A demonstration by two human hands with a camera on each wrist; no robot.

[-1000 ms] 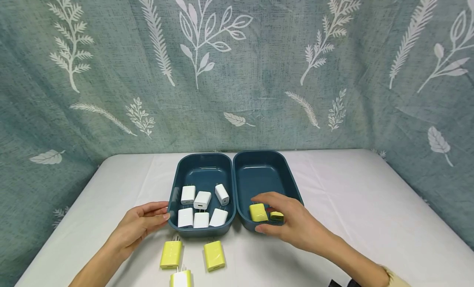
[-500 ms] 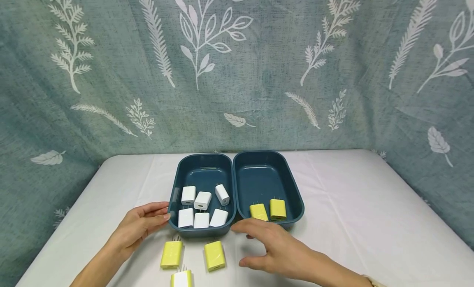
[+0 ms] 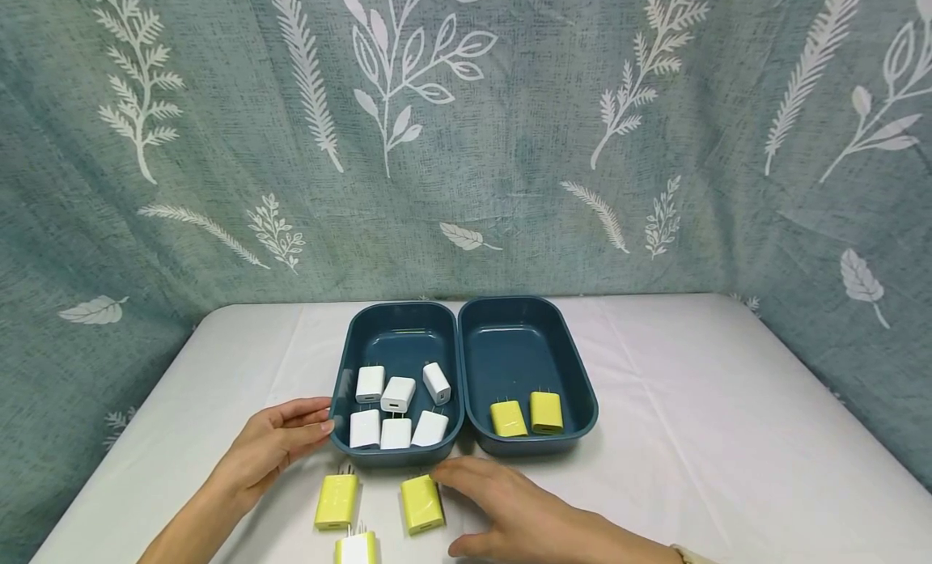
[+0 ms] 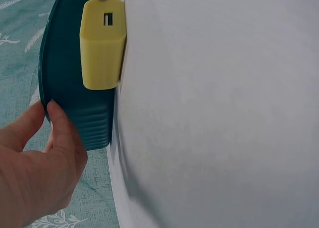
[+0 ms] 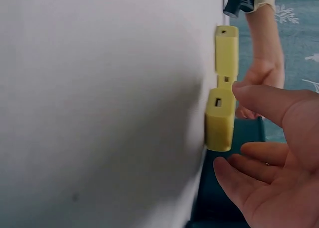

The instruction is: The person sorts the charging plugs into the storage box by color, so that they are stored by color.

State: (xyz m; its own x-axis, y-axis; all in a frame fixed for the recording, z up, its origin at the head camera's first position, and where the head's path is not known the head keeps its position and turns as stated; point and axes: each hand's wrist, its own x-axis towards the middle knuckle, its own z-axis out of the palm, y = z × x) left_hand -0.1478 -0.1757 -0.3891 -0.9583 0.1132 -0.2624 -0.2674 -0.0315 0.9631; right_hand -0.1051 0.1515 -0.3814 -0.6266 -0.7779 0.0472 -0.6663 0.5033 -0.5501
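Observation:
At the near-left corner of the left dark-blue tray [image 3: 404, 457], my left hand [image 3: 269, 445] pinches the rim; thumb and fingers grip that edge in the left wrist view. Several white plug chargers [image 3: 397, 394] lie in this tray. My right hand [image 3: 520, 511], its fingers apart, reaches beside a yellow plug charger [image 3: 422, 505] on the table. In the right wrist view, thumb and fingertips stand around the yellow charger [image 5: 219, 123] without a visible grip. Another yellow charger [image 3: 336, 501] lies to the left, and a yellow one with a white face [image 3: 356, 549] is cut off by the lower edge.
The right dark-blue tray [image 3: 530, 446] stands against the left one and holds two yellow chargers [image 3: 546, 412] near its front wall. White cloth [image 3: 692, 434] covers the table, and a patterned green curtain [image 3: 510, 216] hangs behind it.
My right hand has left the right tray, where two yellow chargers now lie in plain sight, and moved down and left to the charger on the table. My left hand stays on the rim.

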